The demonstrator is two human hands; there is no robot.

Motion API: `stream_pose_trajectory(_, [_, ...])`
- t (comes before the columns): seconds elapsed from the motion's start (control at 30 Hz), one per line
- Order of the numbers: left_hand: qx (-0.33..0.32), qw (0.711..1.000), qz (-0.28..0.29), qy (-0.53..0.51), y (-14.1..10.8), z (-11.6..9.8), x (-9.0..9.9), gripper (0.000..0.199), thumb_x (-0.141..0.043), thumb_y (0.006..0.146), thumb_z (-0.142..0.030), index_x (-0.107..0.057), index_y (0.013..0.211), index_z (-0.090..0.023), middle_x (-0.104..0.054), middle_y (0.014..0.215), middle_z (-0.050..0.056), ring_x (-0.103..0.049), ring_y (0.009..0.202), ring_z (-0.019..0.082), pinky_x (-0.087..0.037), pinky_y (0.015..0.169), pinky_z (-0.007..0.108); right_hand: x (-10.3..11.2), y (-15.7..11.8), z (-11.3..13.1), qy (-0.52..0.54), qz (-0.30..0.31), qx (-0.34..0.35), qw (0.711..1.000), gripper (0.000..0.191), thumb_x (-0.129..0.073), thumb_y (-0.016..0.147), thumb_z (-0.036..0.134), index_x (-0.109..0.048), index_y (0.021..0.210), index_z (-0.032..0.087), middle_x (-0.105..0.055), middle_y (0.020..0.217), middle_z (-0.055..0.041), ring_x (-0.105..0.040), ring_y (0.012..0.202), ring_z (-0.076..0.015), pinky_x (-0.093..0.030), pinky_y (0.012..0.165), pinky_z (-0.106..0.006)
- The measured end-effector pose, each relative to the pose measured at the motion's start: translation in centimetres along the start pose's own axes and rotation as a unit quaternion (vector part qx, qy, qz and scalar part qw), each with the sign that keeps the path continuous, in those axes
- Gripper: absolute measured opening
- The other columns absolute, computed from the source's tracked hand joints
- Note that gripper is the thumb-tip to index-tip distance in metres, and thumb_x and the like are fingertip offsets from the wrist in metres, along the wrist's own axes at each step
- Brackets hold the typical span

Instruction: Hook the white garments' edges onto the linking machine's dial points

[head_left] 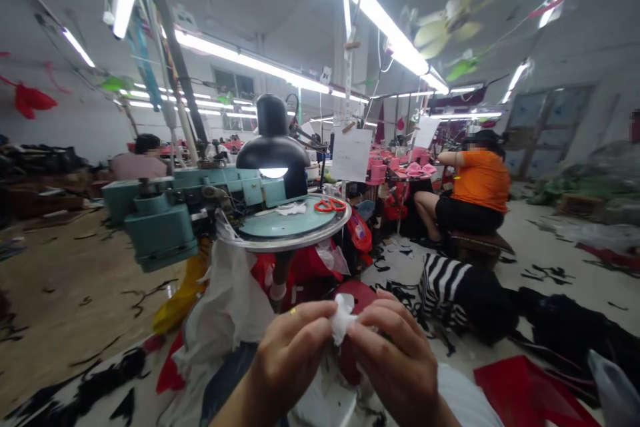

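Between my two hands, low in the middle of the head view, is a small crumpled white piece [343, 319] that looks like cloth or paper. My left hand [295, 347] pinches its left side between thumb and fingers. On its right side, my right hand [395, 353] pinches it the same way. Beyond them stands a green machine [160, 223] with a round plate [280, 223], on which lie orange-handled scissors [330, 205] and a scrap of white material [291, 209]. White fabric [225, 300] hangs below the plate's left side.
A black lamp [273, 137] shines over the plate. A person in orange [480, 180] sits at the right; another in pink [139, 165] is at the left. A striped black-and-white bundle [450, 287], red fabric [530, 390] and dark scraps lie on the floor.
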State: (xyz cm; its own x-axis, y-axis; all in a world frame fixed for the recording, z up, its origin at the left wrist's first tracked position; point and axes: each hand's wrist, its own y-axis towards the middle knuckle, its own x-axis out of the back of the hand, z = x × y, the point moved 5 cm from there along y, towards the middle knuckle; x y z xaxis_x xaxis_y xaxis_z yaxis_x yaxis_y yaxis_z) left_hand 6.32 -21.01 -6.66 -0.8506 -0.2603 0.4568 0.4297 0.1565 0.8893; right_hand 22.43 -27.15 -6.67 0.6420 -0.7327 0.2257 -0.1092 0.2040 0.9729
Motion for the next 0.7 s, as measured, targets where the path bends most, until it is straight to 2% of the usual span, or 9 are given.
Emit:
stream_pose_trajectory(0.17, [-0.062,0.997,0.052,0.014,0.1,-0.6,-0.6,0.035,-0.06,0.09,-0.01,-0.063,0.123,-0.022,-0.074,0.111,0.01,-0.072,0.1,0.018,-0.056,0.086,0.023,0.6,-0.1,-0.6,-0.002,-0.02,0.001,1.0,0.023,-0.065,0.084,0.005,-0.071,0.099,0.021,-0.07,0.086,-0.0044,-0.066,0.086,-0.019,-0.054,0.095,-0.041])
stream_pose_trajectory(0.4, [-0.063,0.998,0.027,0.002,0.1,-0.8,-0.8,0.034,-0.063,0.087,-0.009,-0.067,0.119,-0.021,-0.074,0.114,0.011,-0.072,0.1,0.02,-0.056,0.09,0.025,0.3,0.0,-1.2,0.033,-0.037,-0.022,0.999,0.025,-0.066,0.082,0.001,-0.069,0.096,0.021,-0.069,0.085,-0.0035,-0.067,0.082,-0.0175,-0.056,0.094,-0.041])
stream_pose_trajectory(0.47, [-0.046,0.999,0.026,0.004,0.0,-0.6,-0.9,0.036,-0.065,0.085,-0.008,-0.068,0.117,-0.023,-0.074,0.114,0.009,-0.073,0.1,0.02,-0.056,0.089,0.024,0.2,0.1,-1.6,0.047,-0.048,-0.057,0.996,0.026,-0.066,0.082,0.004,-0.068,0.1,0.022,-0.071,0.091,-0.0046,-0.069,0.087,-0.0187,-0.057,0.092,-0.039])
stream_pose_trajectory(0.53, [-0.029,0.999,0.021,-0.019,0.1,-0.5,-1.1,0.037,-0.065,0.083,-0.006,-0.068,0.114,-0.025,-0.075,0.112,0.008,-0.073,0.098,0.02,-0.056,0.087,0.024,-0.1,0.2,-2.3,0.078,-0.046,-0.124,0.988,0.024,-0.066,0.083,0.01,-0.067,0.104,0.022,-0.072,0.098,-0.0062,-0.07,0.093,-0.0202,-0.06,0.086,-0.034])
stream_pose_trajectory(0.6, [0.044,0.997,0.01,-0.07,0.6,0.0,-1.3,0.033,-0.064,0.084,-0.006,-0.067,0.111,-0.024,-0.077,0.102,0.006,-0.074,0.089,0.018,-0.057,0.081,0.021,-0.9,0.3,-3.0,0.121,-0.014,-0.181,0.976,0.018,-0.063,0.086,0.014,-0.067,0.101,0.022,-0.074,0.095,-0.0058,-0.072,0.087,-0.019,-0.061,0.074,-0.027])
stream_pose_trajectory(0.67, [0.174,0.976,0.027,-0.127,0.9,1.1,-1.8,0.027,-0.066,0.085,-0.012,-0.067,0.11,-0.022,-0.077,0.089,0.004,-0.074,0.075,0.015,-0.057,0.069,0.018,-1.8,0.6,-3.0,0.14,0.03,-0.165,0.976,0.015,-0.059,0.088,0.012,-0.067,0.094,0.023,-0.074,0.085,-0.003,-0.072,0.078,-0.0168,-0.059,0.069,-0.024])
stream_pose_trajectory(0.7, [0.236,0.959,0.051,-0.145,1.0,1.5,-2.1,0.021,-0.067,0.086,-0.018,-0.069,0.106,-0.021,-0.076,0.083,0.003,-0.072,0.069,0.015,-0.056,0.064,0.017,-2.2,0.7,-2.9,0.135,0.051,-0.138,0.98,0.017,-0.057,0.088,0.01,-0.067,0.093,0.023,-0.074,0.083,-0.002,-0.071,0.076,-0.0165,-0.059,0.072,-0.025])
